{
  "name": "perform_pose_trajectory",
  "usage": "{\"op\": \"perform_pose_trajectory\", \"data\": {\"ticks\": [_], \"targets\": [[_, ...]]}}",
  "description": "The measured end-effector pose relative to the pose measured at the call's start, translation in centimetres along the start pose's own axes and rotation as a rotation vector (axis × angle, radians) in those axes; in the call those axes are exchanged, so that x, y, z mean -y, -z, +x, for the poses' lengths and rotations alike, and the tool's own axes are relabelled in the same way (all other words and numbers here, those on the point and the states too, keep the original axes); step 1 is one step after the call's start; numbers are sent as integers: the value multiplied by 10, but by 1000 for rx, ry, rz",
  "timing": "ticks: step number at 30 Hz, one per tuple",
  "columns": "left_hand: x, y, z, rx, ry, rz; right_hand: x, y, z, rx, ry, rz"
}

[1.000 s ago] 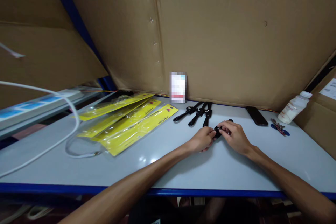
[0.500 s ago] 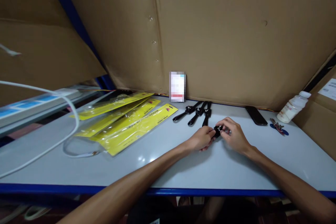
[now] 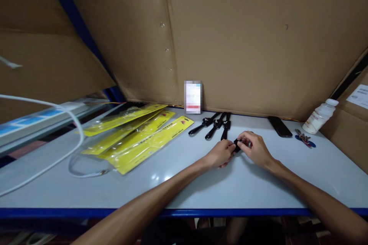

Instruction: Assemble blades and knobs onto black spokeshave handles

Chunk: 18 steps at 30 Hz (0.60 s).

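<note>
On the left of the counter [image 3: 86, 183], yellow packets [image 3: 138, 138] lie fanned beside a white cable [image 3: 43, 160], within reach. Three black watches [image 3: 215, 124] lie side by side near the cardboard wall. Just in front of them, the left hand [image 3: 220, 154] and right hand [image 3: 255, 148] meet low over the counter, fingers pinched from both sides on a small black watch [image 3: 237, 145], steadying it for close work.

My desk [image 3: 201, 187], pale top, blue front edge.
On it: yellow packs [image 3: 138, 138] left, three black straps [image 3: 215, 124] at the back, a phone [image 3: 280, 126], keys [image 3: 304, 139], a bottle [image 3: 317, 116] right.
</note>
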<state>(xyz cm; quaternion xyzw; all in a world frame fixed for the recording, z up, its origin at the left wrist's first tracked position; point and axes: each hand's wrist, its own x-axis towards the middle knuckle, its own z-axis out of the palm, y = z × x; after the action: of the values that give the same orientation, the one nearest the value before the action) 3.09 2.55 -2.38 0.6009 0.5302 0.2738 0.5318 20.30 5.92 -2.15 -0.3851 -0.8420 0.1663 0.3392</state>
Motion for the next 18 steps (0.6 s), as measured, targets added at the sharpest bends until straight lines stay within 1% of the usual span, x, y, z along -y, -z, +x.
{"op": "perform_pose_trajectory", "data": {"ticks": [3, 5, 7, 10, 11, 15, 18], "targets": [[-1, 0, 0, -4, 1, 7, 0, -2, 0, 10, -89, -10], [-2, -1, 1, -12, 5, 10, -2, -3, 0, 19, -112, -10], [-3, -1, 1, -21, 9, 11, -4, -5, -1, 19, -80, -9], [-3, -2, 1, -29, 11, 13, -8, -7, -2, 3, 16, -26], [-3, -2, 2, -30, 11, 14, -9, -8, -2, -8, 22, -25], [0, -2, 3, -24, 7, 17, -8, -9, -2, -24, -37, 2], [0, -2, 3, -16, 5, 16, -5, -7, -2, -2, 51, -10]]}}
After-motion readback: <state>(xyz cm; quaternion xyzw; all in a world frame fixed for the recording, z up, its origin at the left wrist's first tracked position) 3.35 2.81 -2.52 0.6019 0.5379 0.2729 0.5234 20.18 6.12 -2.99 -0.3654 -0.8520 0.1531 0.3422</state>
